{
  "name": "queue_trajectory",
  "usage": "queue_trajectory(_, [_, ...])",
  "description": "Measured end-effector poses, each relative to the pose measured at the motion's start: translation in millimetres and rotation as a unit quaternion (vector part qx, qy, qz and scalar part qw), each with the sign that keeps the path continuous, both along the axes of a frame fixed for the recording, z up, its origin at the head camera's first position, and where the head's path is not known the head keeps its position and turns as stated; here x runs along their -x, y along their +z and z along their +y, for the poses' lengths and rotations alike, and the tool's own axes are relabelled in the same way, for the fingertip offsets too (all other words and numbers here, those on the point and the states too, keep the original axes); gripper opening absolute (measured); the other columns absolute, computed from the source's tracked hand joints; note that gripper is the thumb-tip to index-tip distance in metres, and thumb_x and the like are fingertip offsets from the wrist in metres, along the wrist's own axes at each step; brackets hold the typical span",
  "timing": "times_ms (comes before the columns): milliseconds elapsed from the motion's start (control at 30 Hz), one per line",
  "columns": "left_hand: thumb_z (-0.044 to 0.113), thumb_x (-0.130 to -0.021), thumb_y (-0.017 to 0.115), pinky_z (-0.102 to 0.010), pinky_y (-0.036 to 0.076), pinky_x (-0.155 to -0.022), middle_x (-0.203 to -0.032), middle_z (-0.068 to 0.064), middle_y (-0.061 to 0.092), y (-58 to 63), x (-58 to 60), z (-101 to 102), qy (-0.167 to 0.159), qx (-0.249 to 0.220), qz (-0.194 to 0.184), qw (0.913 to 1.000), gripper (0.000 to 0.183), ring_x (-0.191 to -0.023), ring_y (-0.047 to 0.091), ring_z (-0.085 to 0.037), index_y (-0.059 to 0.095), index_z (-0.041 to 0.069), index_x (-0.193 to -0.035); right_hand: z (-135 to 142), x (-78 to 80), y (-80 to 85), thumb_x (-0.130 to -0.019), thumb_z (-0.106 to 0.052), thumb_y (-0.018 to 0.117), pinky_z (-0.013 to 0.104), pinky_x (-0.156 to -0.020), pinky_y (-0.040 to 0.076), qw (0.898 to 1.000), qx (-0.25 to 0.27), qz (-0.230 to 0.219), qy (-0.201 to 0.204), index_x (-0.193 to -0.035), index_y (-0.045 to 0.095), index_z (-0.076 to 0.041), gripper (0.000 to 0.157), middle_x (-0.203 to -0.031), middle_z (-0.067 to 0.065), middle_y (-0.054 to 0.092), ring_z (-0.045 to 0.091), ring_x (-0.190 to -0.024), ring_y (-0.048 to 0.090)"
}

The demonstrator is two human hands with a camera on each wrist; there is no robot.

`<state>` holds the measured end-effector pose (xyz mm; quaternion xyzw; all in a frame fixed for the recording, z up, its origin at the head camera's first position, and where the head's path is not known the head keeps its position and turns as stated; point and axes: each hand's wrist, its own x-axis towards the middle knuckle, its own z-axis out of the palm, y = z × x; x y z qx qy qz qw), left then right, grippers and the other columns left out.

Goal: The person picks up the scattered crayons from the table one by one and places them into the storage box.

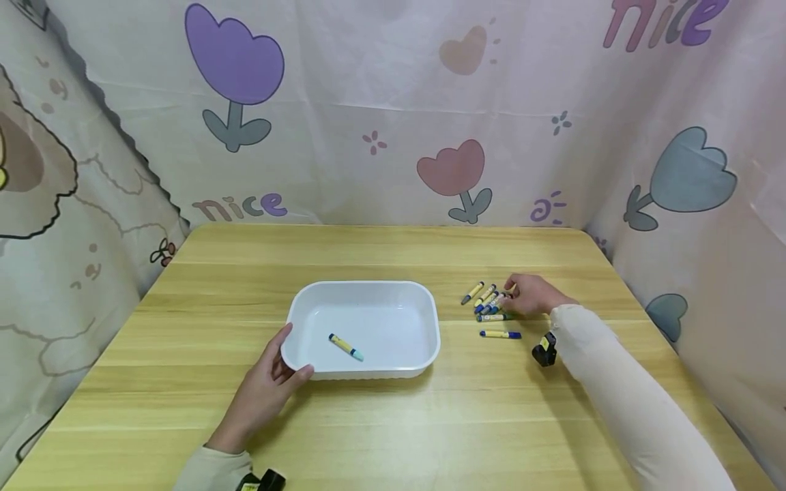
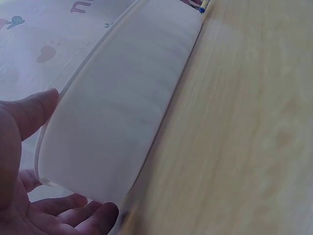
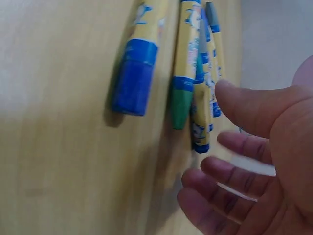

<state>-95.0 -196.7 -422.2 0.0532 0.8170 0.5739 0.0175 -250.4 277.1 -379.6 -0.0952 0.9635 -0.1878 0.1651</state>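
Note:
My left hand (image 1: 260, 389) grips the near left corner of a white plastic tray (image 1: 381, 320), thumb at the rim and the other fingers around the outer wall. Inside the tray lies one crayon (image 1: 346, 346) with a pale turquoise tip and a yellow wrapper. To the right, my right hand (image 1: 533, 296) reaches over a small pile of yellow-wrapped crayons (image 1: 485, 296). In the right wrist view its thumb and fingers are spread apart beside the pile, with nothing held between them. A green-tipped crayon (image 3: 182, 105) lies at the pile's near side.
A dark-blue-tipped crayon (image 1: 500, 334) lies apart on the wooden table (image 1: 393, 436), nearer than the pile. Printed curtains (image 1: 344, 170) hang behind the table and along both sides. A black wrist camera (image 1: 544, 350) sits on the right sleeve.

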Motion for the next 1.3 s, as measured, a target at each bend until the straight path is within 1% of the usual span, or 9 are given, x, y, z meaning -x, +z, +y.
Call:
queue_trajectory(167, [0.021,-0.092,0.07,-0.034,0.046,-0.098,-0.15,-0.026,0.032,-0.3,0.2,0.0,0.001,0.001,-0.002,1.0,0.086,-0.129,0.045,-0.037,0.014,0.007,-0.155,0.4,1.7,-5.4,-0.089,-0.03,0.071,0.047,-0.083,0.051,0.999,-0.041,-0.005,-0.011,-0.113,0.057,0.011,0.049,-0.102,0.02,0.063,0.03,-0.09,0.057])
queue_trajectory(367, [0.02,-0.092,0.069,-0.032,0.046,-0.097,-0.15,-0.025,0.033,-0.8,-0.1,-0.4,0.002,0.0,-0.004,1.0,0.085,-0.129,0.045,-0.036,0.014,0.007,-0.156,3.9,4.2,-7.3,-0.088,-0.031,0.072,0.043,-0.078,0.05,0.999,-0.033,-0.003,-0.019,-0.104,0.058,0.005,0.043,-0.097,0.016,0.062,0.027,-0.087,0.056])
queue_trajectory(467, [0.02,-0.092,0.069,-0.028,0.047,-0.096,-0.15,-0.025,0.034,-0.7,0.0,-0.6,0.0,-0.002,-0.003,1.0,0.085,-0.129,0.045,-0.035,0.014,0.008,-0.156,6.0,3.8,-7.6,-0.087,-0.032,0.072,0.04,-0.075,0.049,1.0,-0.004,-0.003,-0.029,-0.102,0.055,0.002,0.041,-0.095,0.014,0.059,0.027,-0.086,0.054])
queue_trajectory(600, [0.019,-0.092,0.069,-0.024,0.046,-0.095,-0.15,-0.025,0.034,-0.3,0.3,-0.7,0.0,-0.001,-0.003,1.0,0.085,-0.129,0.045,-0.035,0.014,0.008,-0.156,6.5,4.5,-7.9,-0.089,-0.023,0.07,0.035,-0.069,0.046,0.996,0.074,-0.004,-0.045,-0.101,0.048,0.001,0.034,-0.09,0.012,0.054,0.025,-0.082,0.05])
queue_trajectory(767, [0.02,-0.092,0.069,-0.027,0.046,-0.096,-0.151,-0.025,0.032,0.0,0.2,-0.3,0.0,-0.001,-0.004,1.0,0.085,-0.13,0.044,-0.036,0.014,0.007,-0.155,4.9,8.3,-9.1,-0.09,-0.008,0.066,0.03,-0.065,0.045,0.983,0.173,-0.011,-0.055,-0.105,0.042,0.002,0.03,-0.087,0.01,0.051,0.022,-0.078,0.049])
queue_trajectory(933, [0.019,-0.092,0.069,-0.032,0.046,-0.098,-0.151,-0.026,0.032,0.7,0.3,-0.1,-0.001,-0.004,-0.003,1.0,0.086,-0.13,0.044,-0.036,0.014,0.006,-0.155,1.3,9.5,-5.4,-0.091,0.0,0.06,0.027,-0.061,0.047,0.973,0.222,-0.019,-0.061,-0.115,0.037,0.007,0.033,-0.083,0.008,0.052,0.019,-0.073,0.051])
queue_trajectory(1100, [0.02,-0.092,0.07,-0.031,0.046,-0.097,-0.151,-0.025,0.032,0.6,0.5,0.0,0.002,-0.001,-0.009,1.0,0.086,-0.13,0.044,-0.036,0.013,0.008,-0.156,-1.4,10.7,1.0,-0.094,0.0,0.055,0.033,-0.067,0.054,0.961,0.266,-0.029,-0.075,-0.124,0.033,0.01,0.038,-0.085,0.012,0.054,0.023,-0.074,0.056])
queue_trajectory(1200, [0.021,-0.091,0.07,-0.027,0.047,-0.096,-0.151,-0.025,0.032,0.2,0.1,0.1,0.004,-0.001,-0.015,0.9999,0.087,-0.13,0.045,-0.036,0.013,0.009,-0.156,-3.3,11.1,5.1,-0.096,-0.002,0.053,0.039,-0.075,0.056,0.955,0.282,-0.045,-0.079,-0.129,0.032,0.01,0.04,-0.094,0.017,0.057,0.025,-0.08,0.058])
queue_trajectory(1300, [0.021,-0.091,0.07,-0.023,0.046,-0.095,-0.151,-0.025,0.032,-0.2,-0.1,-0.2,0.004,-0.005,-0.012,0.9999,0.087,-0.13,0.045,-0.036,0.014,0.009,-0.156,-6.8,12.0,9.3,-0.096,-0.002,0.051,0.041,-0.076,0.057,0.95,0.297,-0.064,-0.076,-0.133,0.032,0.009,0.043,-0.098,0.02,0.057,0.023,-0.077,0.057])
